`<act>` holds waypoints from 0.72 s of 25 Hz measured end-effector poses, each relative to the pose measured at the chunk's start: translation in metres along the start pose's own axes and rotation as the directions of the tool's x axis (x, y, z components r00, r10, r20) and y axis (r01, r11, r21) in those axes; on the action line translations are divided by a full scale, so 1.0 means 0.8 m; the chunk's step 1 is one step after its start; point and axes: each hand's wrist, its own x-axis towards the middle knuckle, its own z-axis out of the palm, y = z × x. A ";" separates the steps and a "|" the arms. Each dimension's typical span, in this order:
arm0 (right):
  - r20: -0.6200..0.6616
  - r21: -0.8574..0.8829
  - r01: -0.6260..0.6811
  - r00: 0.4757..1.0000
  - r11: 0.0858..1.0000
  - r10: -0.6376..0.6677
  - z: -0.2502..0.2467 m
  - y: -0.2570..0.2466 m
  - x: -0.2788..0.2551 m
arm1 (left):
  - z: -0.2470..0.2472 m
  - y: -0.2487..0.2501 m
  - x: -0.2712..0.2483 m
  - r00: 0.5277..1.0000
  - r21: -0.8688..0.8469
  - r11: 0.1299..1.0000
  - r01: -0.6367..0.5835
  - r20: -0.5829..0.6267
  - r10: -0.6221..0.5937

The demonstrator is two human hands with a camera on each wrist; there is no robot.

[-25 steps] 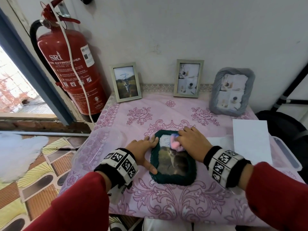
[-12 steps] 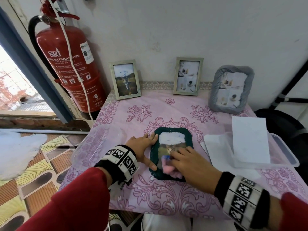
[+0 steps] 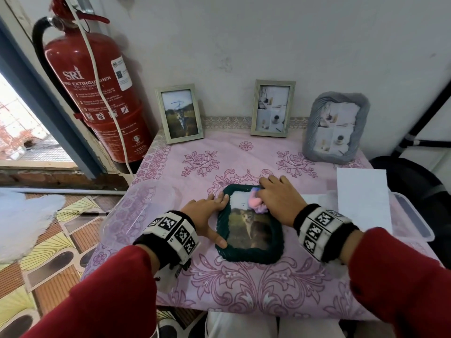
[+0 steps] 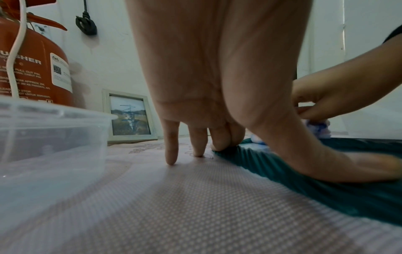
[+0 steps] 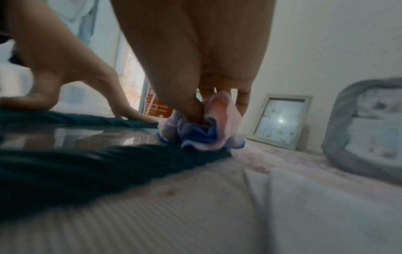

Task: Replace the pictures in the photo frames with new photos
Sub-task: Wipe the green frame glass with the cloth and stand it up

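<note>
Green frame [image 3: 249,254] lies flat, long axis toward the wall; left hand [image 3: 207,213] spread on its left edge, right hand [image 3: 278,201] pinching cloth [image 3: 256,203] at the far end.

Bystanders around the pink tabletop

A red fire extinguisher [image 3: 97,98] stood against the wall at the left, a white cable [image 3: 102,93] trailing down across its front (the label read "SRI"). A clear plastic container [image 3: 136,211] sat on the floral tablecloth [image 3: 244,289] near the left edge, another lidded clear tub [image 3: 412,220] at the right. Patterned floor tiles [image 3: 48,252] showed below.
</note>
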 end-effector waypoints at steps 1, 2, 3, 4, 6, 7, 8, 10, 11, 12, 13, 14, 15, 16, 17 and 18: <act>0.012 0.063 -0.014 1.000 0.998 0.014 -0.001 -0.005 0.008 | 0.001 0.000 0.000 1.000 -0.010 1.000 -0.002 -0.005 0.002; 0.022 0.133 -0.018 1.000 0.991 0.015 -0.003 -0.010 0.014 | 0.001 0.000 0.000 1.000 -0.010 1.000 -0.002 -0.007 0.002; 0.027 0.197 -0.012 1.000 0.980 0.007 -0.003 -0.017 0.016 | 0.001 0.000 0.001 1.000 -0.001 1.000 -0.002 -0.008 0.002; 0.029 0.238 0.006 1.000 0.971 -0.013 -0.004 -0.025 0.015 | 0.002 0.001 0.001 1.000 0.009 1.000 0.001 -0.012 -0.001; 0.013 0.239 0.080 0.996 0.968 -0.086 -0.004 -0.044 0.004 | 0.001 0.001 0.001 1.000 0.023 1.000 0.013 -0.021 -0.012; -0.012 0.222 0.125 0.992 0.967 -0.126 -0.002 -0.052 -0.006 | 0.001 0.001 0.002 1.000 0.032 0.999 0.018 -0.022 -0.018; -0.032 0.209 0.167 0.986 0.964 -0.164 0.000 -0.059 -0.019 | 0.001 0.001 0.002 1.000 0.047 0.999 0.024 -0.021 -0.023; -0.056 0.165 0.234 0.972 0.958 -0.228 0.002 -0.063 -0.052 | 0.002 0.002 0.002 0.999 0.075 0.997 0.029 -0.016 -0.028; -0.079 0.123 0.253 0.966 0.960 -0.245 0.002 -0.060 -0.068 | 0.002 0.002 0.002 1.000 0.082 0.996 0.027 -0.015 -0.026; -0.105 0.063 0.254 0.963 0.965 -0.246 0.003 -0.053 -0.081 | 0.002 0.001 0.001 1.000 0.080 0.996 0.025 -0.013 -0.024; -0.103 0.010 0.240 0.966 0.971 -0.238 0.005 -0.044 -0.089 | 0.002 0.000 0.002 1.000 0.070 0.997 0.022 -0.009 -0.021; -0.078 -0.029 0.234 0.969 0.972 -0.235 0.006 -0.033 -0.092 | 0.002 0.000 0.002 1.000 0.057 0.998 0.017 -0.004 -0.017; -0.060 -0.056 0.232 0.970 0.971 -0.235 0.006 -0.023 -0.091 | 0.001 -0.001 0.001 1.000 0.045 0.999 0.013 -0.001 -0.013; -0.050 -0.074 0.214 0.975 0.974 -0.218 0.007 -0.013 -0.086 | 0.001 -0.002 0.001 1.000 0.035 0.999 0.009 0.002 -0.009; -0.043 -0.088 0.179 0.982 0.980 -0.183 0.004 -0.005 -0.078 | 0.002 -0.002 0.001 1.000 0.026 1.000 0.007 0.003 -0.007; -0.042 -0.127 0.141 0.988 0.982 -0.148 0.000 0.000 -0.068 | 0.003 -0.003 0.001 1.000 0.016 1.000 0.005 0.003 -0.005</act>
